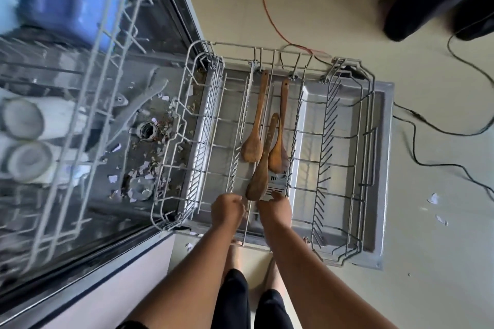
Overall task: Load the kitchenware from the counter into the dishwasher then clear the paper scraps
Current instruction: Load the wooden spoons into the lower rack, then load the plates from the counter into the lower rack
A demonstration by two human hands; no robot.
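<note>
Dishwasher's grey wire lower rack, pulled out over the open door, holds three brown wooden spoons lying flat. Left hand is curled, apparently gripping a rack wire; right hand fingers touch the nearest spoon, grip unclear. White paper scraps dot the floor.

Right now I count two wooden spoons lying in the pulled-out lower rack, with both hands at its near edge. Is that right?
Not quite: the head view shows three wooden spoons, not two, lying in the pulled-out lower rack. The left hand and right hand are at its near edge, as you said.
</note>
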